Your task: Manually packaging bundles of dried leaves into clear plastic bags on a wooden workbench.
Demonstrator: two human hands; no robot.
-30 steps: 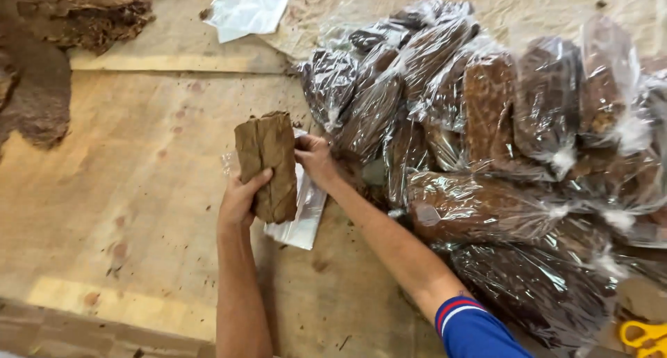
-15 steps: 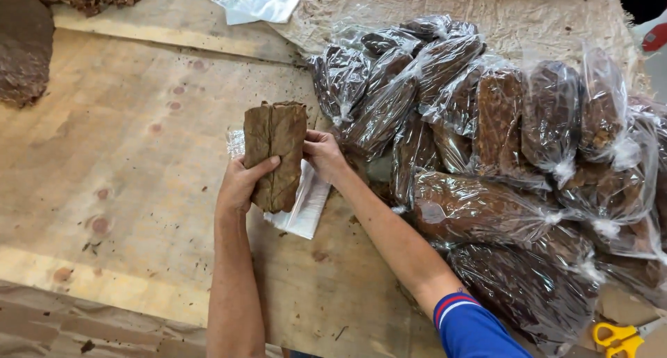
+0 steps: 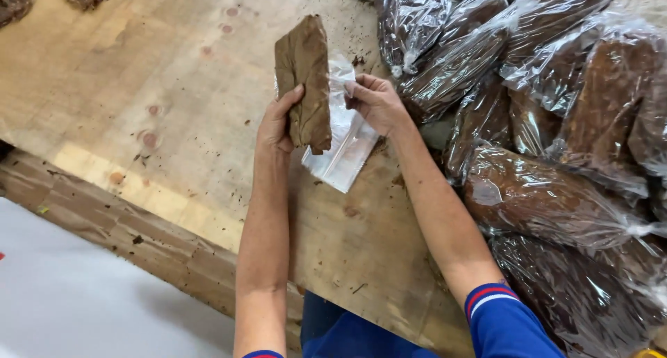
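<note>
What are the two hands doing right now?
Left hand: shut on the brown leaf bundle, held up above the wooden table.
Right hand: shut on the clear plastic bag.

To your left the plywood table (image 3: pixel 139 121) lies open for passing; on your right, the heap of bagged bundles (image 3: pixel 556 142) blocks the way.

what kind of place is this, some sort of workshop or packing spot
Most likely a packing bench in a small workshop, perhaps for dried leaf. The left hand holds a brown leaf bundle, the right hand a clear bag, beside piled bagged bundles on a stained plywood table.
</note>
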